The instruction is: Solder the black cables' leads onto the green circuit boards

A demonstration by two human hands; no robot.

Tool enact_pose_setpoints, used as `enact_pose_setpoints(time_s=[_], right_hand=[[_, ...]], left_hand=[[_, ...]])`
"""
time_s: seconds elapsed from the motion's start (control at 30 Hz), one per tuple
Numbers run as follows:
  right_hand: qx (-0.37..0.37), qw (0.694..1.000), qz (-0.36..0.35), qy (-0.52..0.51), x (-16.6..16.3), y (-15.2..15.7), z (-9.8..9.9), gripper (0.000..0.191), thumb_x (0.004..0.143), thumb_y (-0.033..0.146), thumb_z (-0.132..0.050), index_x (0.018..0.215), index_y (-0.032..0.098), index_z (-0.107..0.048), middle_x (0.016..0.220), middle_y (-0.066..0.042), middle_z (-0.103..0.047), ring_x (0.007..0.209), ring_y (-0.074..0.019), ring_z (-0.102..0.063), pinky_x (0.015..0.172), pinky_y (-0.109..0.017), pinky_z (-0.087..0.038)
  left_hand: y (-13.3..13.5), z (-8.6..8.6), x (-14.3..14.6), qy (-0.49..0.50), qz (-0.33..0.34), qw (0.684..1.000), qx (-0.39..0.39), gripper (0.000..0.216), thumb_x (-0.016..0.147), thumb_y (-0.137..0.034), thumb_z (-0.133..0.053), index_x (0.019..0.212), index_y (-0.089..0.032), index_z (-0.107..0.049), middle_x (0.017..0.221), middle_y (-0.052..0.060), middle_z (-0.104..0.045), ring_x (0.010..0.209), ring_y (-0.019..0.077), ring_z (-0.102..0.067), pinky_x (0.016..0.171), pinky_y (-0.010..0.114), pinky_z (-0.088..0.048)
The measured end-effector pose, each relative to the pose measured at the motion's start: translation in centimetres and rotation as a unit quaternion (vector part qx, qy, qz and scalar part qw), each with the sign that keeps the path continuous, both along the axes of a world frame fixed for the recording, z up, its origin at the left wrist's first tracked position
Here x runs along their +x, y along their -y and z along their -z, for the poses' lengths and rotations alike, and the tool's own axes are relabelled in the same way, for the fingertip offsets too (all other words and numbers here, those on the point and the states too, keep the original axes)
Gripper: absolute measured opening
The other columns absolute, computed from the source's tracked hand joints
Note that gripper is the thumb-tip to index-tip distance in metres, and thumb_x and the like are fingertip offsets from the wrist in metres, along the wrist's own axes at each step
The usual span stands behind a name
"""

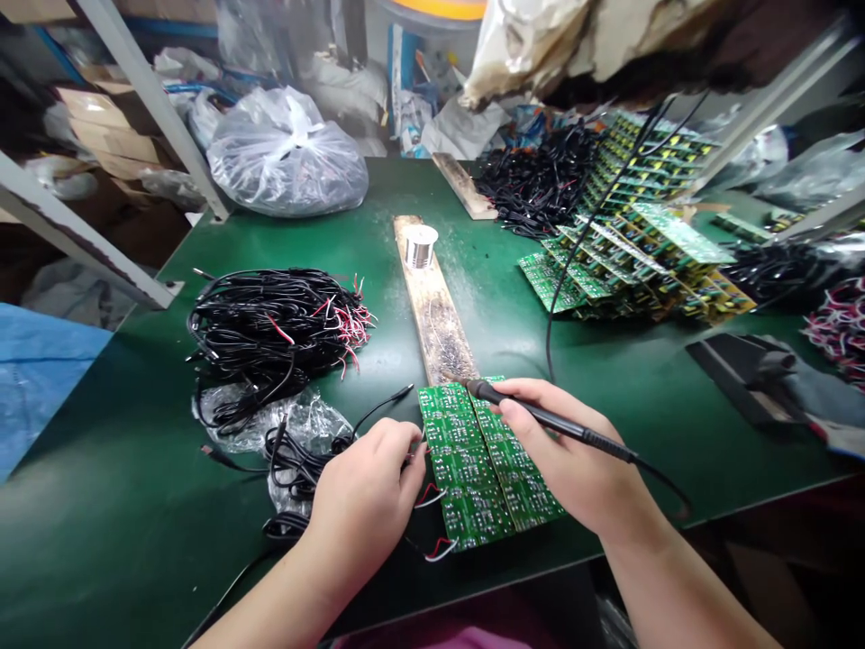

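Bare forearms (270,590) reach in closest to my camera, over the near edge of the green table (87,559). With the right hand (571,451) I grip a soldering iron (564,425) like a pen, its front end at the far edge of the circuit boards (466,469), which lie between both hands. My left hand (370,478) is pinched closed beside their left edge, seemingly on a wire mostly hidden by the fingers. Beyond, a solder spool (420,248) stands on a scorched plank (439,315).
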State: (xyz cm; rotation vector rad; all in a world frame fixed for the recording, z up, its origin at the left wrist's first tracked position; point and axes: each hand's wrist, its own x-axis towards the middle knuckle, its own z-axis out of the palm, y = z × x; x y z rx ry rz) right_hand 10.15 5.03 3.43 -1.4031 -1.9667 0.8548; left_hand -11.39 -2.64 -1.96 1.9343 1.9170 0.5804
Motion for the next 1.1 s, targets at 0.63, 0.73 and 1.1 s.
enact_pose_setpoints(time_s=[0.63,0.73,1.1], right_hand=[[0.001,1.000,-0.002,-0.009,-0.2,-0.4,0.2,0.021,0.098,0.037,-0.060,0.112,0.026,-0.072,0.104,-0.002,-0.076,0.093,-0.0198,-0.073,0.085,-0.034,-0.059],[0.007,1.000,0.007,-0.017,0.3,0.3,0.1,0.021,0.099,0.036,-0.060,0.112,0.025,-0.071,0.104,-0.003,-0.076,0.092,-0.0199,-0.074,0.084,-0.032,-0.060],[-0.075,0.993,0.017,-0.094,3.7,4.2,0.6,0.012,0.100,0.034,-0.060,0.104,0.027,-0.069,0.088,0.001,-0.075,0.079,-0.0145,-0.075,0.070,-0.021,-0.061]], left_hand=[[-0.1,0.1,0.0,-0.058,0.058,0.996,-0.022,0.026,0.106,-0.034,-0.042,0.104,-0.027,-0.067,0.099,0.001,-0.064,0.082,0.0143,-0.065,0.067,0.028,-0.046],[-0.1,0.1,0.1,-0.063,0.058,0.996,-0.023,0.026,0.106,-0.034,-0.042,0.102,-0.026,-0.067,0.099,0.001,-0.064,0.084,0.0147,-0.066,0.068,0.028,-0.046],[-0.3,0.3,0.4,-0.086,0.054,0.995,-0.016,0.024,0.106,-0.030,-0.042,0.100,-0.025,-0.065,0.100,0.000,-0.064,0.085,0.0149,-0.065,0.070,0.030,-0.045]])
